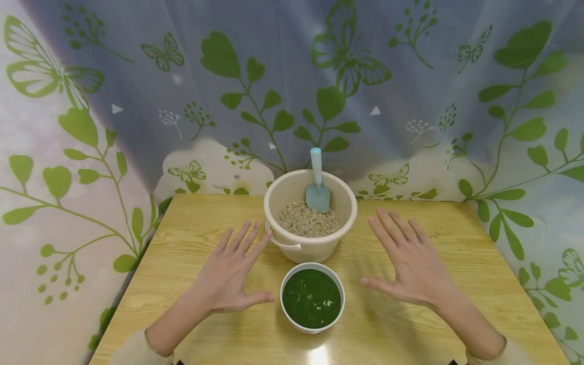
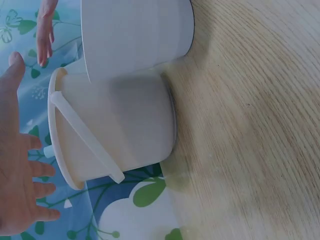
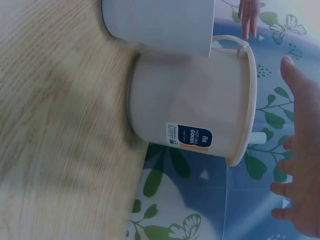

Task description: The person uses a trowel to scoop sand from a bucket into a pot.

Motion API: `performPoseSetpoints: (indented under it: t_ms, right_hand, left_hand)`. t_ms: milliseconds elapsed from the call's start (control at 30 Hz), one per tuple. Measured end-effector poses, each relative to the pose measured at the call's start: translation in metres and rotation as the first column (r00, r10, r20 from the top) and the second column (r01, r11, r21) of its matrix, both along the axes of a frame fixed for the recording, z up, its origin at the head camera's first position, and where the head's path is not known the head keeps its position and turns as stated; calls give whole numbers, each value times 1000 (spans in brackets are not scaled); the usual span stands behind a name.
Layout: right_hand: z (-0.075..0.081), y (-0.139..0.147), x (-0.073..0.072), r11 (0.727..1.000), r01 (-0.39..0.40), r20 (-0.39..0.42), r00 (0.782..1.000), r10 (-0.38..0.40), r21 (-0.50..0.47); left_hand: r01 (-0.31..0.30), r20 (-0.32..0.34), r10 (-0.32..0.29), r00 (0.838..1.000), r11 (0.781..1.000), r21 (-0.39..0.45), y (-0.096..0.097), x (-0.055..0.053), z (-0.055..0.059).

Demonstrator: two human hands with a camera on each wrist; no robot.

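Note:
A cream bucket (image 1: pixel 280 203) with a white handle stands at the back of the table, partly filled with a tan grainy material (image 1: pixel 301 220). A light blue scoop (image 1: pixel 317 190) leans in it, its blade in the grains. Right in front of the bucket is a white round tub (image 1: pixel 335 317) filled with something dark green (image 1: pixel 312 299). My left hand (image 1: pixel 232 276) hovers to the left of both, fingers spread, holding nothing. On the other side my right hand (image 1: pixel 412 266) is spread likewise, also holding nothing.
The wooden table (image 1: pixel 182 238) runs under everything. Behind it and along both sides hangs a curtain (image 1: pixel 274 66) printed with leaves and butterflies. In the right wrist view a label (image 3: pixel 190 136) shows on the bucket's side.

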State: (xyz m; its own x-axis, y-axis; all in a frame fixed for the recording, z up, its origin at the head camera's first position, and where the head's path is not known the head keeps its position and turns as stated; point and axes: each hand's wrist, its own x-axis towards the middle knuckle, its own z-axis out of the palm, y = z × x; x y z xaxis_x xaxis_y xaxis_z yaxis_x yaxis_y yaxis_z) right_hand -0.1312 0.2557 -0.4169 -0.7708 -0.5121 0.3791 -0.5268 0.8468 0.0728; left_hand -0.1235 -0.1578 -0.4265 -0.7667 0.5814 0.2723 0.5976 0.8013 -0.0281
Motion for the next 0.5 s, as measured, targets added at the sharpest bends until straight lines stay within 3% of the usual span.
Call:
performPoseSetpoints:
  t_ms: [233,500]
  right_hand:
    - [9,-10,-14,998,-44,-2,999,44,54]
    - [23,-24,-33,988,-124,-31,991,128,93]
  left_hand:
    - [7,24,-7,1000,1000,3,1,-10,-1]
    - [10,36,-10,999,1000,-10,2,-29,7]
